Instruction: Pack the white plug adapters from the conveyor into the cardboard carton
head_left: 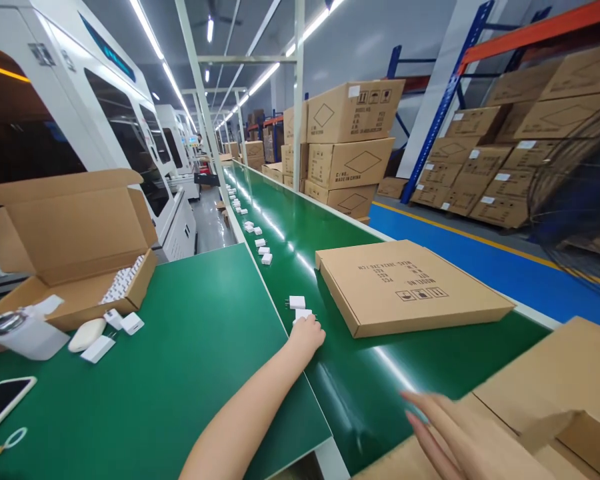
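Observation:
My left hand [307, 337] reaches across to the green conveyor belt, its fingers curled down over a white plug-in charger [303, 314]. Just beyond it lies a second white charger [297, 303] with its metal prongs pointing left. My right hand [463, 437], smeared a little by motion, is at the lower right above an open cardboard carton [555, 380]. Its fingers are stretched out and nothing shows in them; a teal spot [417, 411] is near a fingertip. A flat closed carton [405, 287] with printed markings rests on the belt ahead of both hands.
More white chargers [264, 251] line the belt's left edge into the distance. On the green table at left are an open carton [80, 233], loose chargers [99, 349], a white container [33, 337] and a phone [3, 403]. Stacked boxes [350, 160] stand right of the belt.

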`<state>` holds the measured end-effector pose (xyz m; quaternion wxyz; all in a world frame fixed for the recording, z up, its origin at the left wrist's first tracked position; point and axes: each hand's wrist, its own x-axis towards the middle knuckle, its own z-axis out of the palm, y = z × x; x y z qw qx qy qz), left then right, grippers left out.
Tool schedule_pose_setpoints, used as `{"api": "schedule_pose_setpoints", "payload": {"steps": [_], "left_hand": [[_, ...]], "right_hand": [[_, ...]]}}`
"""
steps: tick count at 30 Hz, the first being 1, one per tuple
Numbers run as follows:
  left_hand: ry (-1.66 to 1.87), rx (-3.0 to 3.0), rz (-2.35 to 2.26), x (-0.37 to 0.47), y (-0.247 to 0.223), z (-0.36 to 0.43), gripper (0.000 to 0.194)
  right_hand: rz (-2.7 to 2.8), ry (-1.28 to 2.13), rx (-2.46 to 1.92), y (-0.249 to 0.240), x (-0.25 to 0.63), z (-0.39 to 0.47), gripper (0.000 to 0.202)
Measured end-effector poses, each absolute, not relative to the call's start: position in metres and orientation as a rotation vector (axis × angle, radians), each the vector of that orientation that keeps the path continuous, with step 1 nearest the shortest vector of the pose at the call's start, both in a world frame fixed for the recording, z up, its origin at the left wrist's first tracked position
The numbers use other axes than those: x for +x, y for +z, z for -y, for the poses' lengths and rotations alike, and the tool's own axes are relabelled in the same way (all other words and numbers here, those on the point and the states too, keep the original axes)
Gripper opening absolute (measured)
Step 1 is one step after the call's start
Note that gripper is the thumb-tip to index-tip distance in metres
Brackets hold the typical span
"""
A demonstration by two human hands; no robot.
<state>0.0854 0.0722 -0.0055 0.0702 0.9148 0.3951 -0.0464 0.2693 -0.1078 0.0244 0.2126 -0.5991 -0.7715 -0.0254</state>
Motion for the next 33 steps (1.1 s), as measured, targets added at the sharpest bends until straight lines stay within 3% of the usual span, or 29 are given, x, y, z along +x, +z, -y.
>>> {"api": "schedule_pose_setpoints", "payload": {"steps": [4, 9, 16, 21, 27, 33], "left_hand": [[0.073, 2.616, -1.123, 0.061, 0.011, -0.067, 0.029], [0.466, 2.082, -1.149, 0.011, 0.035, -0.034, 0.032], [0.571, 1.837, -1.293, -0.031, 0.008, -0.002, 0.037], [0.657, 1.802, -1.29, -0.032, -0.009, 0.007, 0.052], [0.636, 1.795, -1.267, -0.036, -0.009, 0.005, 0.05], [0.652, 1.813, -1.242, -0.038, -0.006, 0.003, 0.045]], "right_hand": [[2.131, 0.154, -2.015, 0.041, 0.235, 0.022, 0.026], [2.174, 0.127, -2.018, 0.008, 0.205, -0.033, 0.024], [2.161, 0.17, -1.978, -0.021, 0.182, -0.049, 0.019], [2.188, 0.316, -1.906, -0.012, 0.199, -0.057, 0.015], [2.343, 0.16, -1.941, 0.02, 0.183, -0.076, 0.014], [2.503, 0.151, -1.972, 0.008, 0.141, -0.09, 0.009]]}}
